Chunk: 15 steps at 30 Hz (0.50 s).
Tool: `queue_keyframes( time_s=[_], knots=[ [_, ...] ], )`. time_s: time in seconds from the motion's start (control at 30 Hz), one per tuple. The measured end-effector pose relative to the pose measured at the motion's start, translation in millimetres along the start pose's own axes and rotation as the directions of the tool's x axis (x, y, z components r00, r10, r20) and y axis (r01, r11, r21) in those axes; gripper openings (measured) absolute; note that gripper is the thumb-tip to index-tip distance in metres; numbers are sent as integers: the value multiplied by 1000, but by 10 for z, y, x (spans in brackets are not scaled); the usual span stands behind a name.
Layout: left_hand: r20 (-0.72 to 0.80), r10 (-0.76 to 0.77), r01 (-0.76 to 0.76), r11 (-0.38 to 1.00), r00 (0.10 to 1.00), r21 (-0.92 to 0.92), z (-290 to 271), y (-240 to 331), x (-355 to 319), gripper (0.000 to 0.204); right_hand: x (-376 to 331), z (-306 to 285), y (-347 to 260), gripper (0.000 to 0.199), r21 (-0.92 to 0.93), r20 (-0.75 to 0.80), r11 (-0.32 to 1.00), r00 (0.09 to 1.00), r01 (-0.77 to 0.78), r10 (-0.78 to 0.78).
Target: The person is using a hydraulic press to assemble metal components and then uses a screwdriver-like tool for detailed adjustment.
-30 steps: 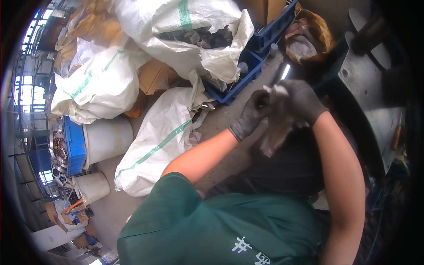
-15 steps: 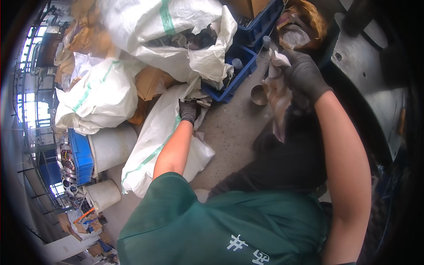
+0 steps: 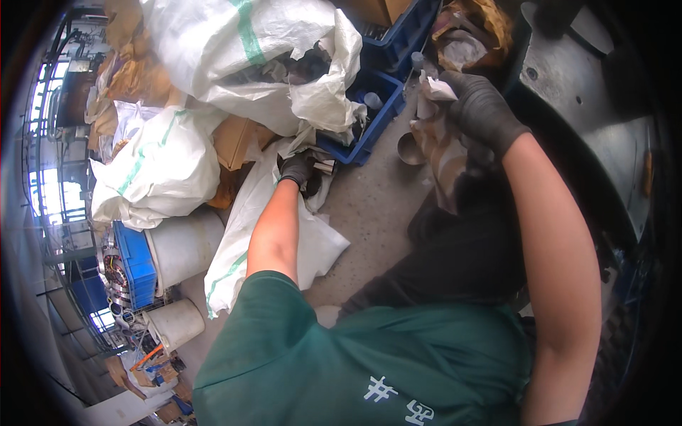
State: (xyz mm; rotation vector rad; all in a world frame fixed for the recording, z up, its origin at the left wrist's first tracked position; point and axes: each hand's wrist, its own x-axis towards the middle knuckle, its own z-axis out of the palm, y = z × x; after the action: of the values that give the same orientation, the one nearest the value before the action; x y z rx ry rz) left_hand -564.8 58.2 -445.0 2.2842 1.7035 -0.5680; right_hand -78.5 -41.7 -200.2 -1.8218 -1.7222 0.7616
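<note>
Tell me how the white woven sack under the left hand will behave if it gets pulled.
The white woven sack lies flat and creased on the concrete floor, so it is probably floppy and would bunch rather than slide whole. It looks nearly empty, so likely light. The left hand, in a dark glove, grips at its open top; that edge would probably fold up first.

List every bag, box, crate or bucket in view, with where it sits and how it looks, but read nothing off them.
Large white woven sack: top centre, open-mouthed, green stripe.
Second white sack: left, bulging, green stripe.
Flat white sack: on the floor, its mouth under the gloved left hand.
Blue plastic crate: upper centre, rectangular.
Cardboard box: brown, between the sacks.
White buckets: lower left, round.
Crumpled brown-white wrapper: in the gloved right hand.
</note>
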Motion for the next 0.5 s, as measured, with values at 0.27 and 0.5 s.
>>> queue_keyframes(
  time_s=[0.27, 0.5],
  knots=[
    [65, -146, 145, 989, 987, 22, -66, 392, 161, 43, -25, -26, 112, 46, -61, 103, 995, 991, -82, 88],
    [167, 120, -119, 993, 979, -19, 604, -811, 459, 59, -13, -47, -156, 48, -14, 149, 999, 988, -33, 34]
  ],
)
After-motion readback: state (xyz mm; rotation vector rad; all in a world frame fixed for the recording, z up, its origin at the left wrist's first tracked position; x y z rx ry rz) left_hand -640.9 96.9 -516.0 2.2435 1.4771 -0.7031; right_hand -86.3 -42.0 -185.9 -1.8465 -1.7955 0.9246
